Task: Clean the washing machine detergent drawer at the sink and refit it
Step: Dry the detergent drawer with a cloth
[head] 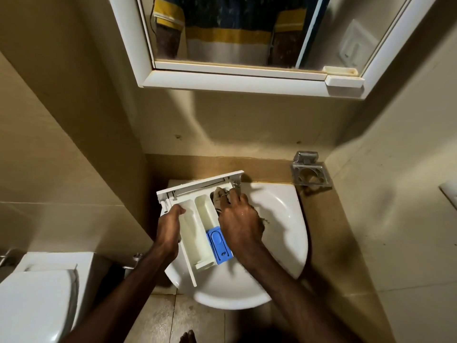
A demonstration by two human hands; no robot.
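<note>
The white detergent drawer [197,224] lies tilted over the white sink [284,219], its front panel toward the wall. A blue softener insert [218,245] sits in its near right compartment. My left hand [170,226] grips the drawer's left wall, thumb over the rim. My right hand [237,219] holds a pale, dirty cloth [220,193] and presses it into the drawer's far right compartment. Most of the cloth is hidden under my fingers.
A mirrored cabinet [247,78] hangs above the sink. A metal holder [310,173] is fixed on the wall at the counter's back right. A white toilet [37,300] stands at the lower left. The tan counter [333,243] runs along the right of the sink.
</note>
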